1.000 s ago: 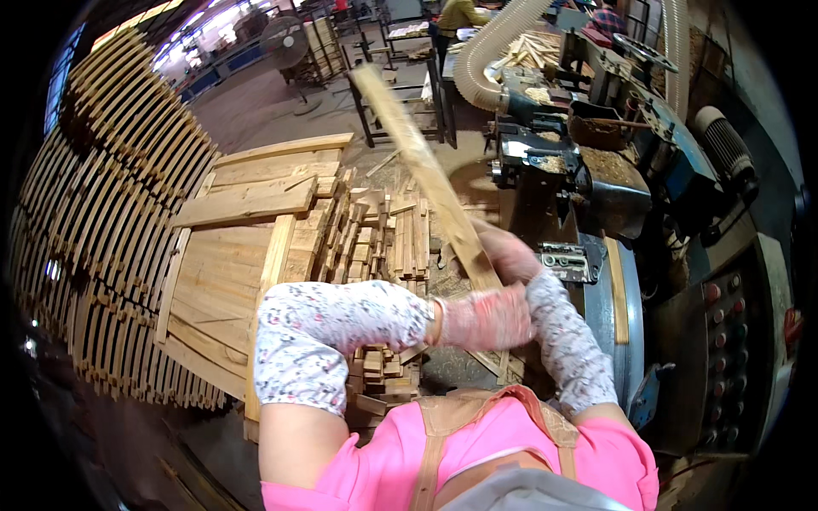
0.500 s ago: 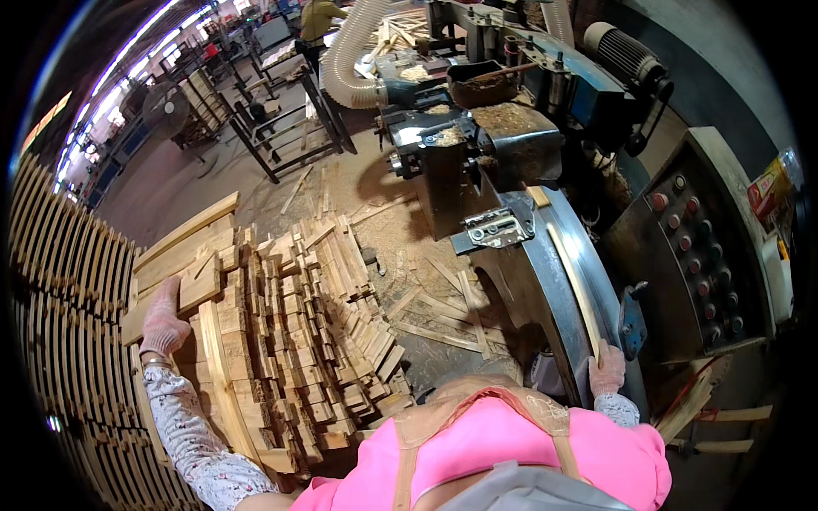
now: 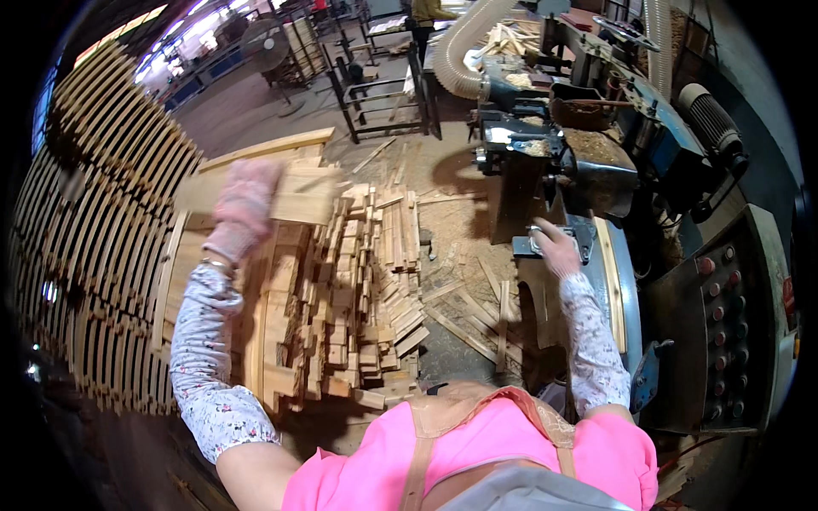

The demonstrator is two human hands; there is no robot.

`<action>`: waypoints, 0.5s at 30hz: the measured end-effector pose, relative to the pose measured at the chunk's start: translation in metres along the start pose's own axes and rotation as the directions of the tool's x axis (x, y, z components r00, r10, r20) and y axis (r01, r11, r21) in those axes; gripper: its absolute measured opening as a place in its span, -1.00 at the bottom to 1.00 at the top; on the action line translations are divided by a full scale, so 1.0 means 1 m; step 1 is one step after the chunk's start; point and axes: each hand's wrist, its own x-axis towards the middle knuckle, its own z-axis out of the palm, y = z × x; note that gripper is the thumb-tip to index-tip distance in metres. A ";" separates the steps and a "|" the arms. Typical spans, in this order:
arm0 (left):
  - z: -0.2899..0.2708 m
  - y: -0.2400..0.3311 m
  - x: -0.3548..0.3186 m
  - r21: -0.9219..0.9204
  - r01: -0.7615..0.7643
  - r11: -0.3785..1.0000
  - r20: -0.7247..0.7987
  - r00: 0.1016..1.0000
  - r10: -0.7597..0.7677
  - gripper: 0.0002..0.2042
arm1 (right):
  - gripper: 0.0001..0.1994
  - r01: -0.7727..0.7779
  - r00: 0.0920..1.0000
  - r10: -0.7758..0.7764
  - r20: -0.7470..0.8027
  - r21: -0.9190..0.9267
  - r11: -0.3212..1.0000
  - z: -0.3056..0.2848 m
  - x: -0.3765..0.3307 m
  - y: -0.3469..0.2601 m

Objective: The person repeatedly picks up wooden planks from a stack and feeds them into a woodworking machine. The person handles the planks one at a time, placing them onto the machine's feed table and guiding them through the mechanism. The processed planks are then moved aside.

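Note:
My left hand (image 3: 242,204), in a pinkish glove and smeared by motion, is closed on a short wooden board (image 3: 302,198) over the stacked wood on the left. The board is blurred too. Stretched forward over the machine, my right hand (image 3: 559,249) has its fingers apart at a metal guide block (image 3: 582,242); whether they touch it I cannot tell. Just right of that hand, a long pale wooden strip (image 3: 610,285) lies along the curved steel bed (image 3: 630,298).
Stacked short wood pieces (image 3: 345,298) stand left of centre, beside a tall slatted wood stack (image 3: 106,230). Offcuts (image 3: 469,328) litter the floor. A button panel (image 3: 720,328) stands at right; a ribbed hose (image 3: 460,55) runs into the machine. Someone stands far back.
My right hand has left the strip's near end and reached forward to the guide block. My left hand has moved right, now with a board in it. The view has shifted left.

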 end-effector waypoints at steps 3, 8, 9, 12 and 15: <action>-0.041 0.122 0.021 0.208 -0.327 0.922 0.088 0.945 0.315 -0.30 | -0.34 -0.234 0.846 -0.040 0.531 0.439 0.868 0.042 -0.011 -0.132; -0.030 0.241 0.021 0.106 -0.549 0.829 -0.291 0.780 0.554 -0.36 | -0.44 -0.295 0.710 -0.182 0.680 0.522 0.800 0.061 -0.047 -0.150; -0.024 0.252 0.022 0.092 -0.552 0.828 -0.288 0.782 0.553 -0.36 | -0.47 -0.174 0.782 -0.122 0.611 0.402 0.899 0.025 -0.068 -0.165; -0.018 0.278 0.041 0.068 -0.604 0.794 -0.283 0.752 0.596 -0.36 | -0.39 -0.216 0.932 0.055 0.359 0.427 0.878 -0.020 -0.126 -0.061; -0.010 0.289 0.050 0.172 -0.636 0.752 -0.317 0.687 0.654 -0.36 | -0.43 -0.378 0.925 0.378 0.038 0.188 0.907 -0.093 -0.226 0.001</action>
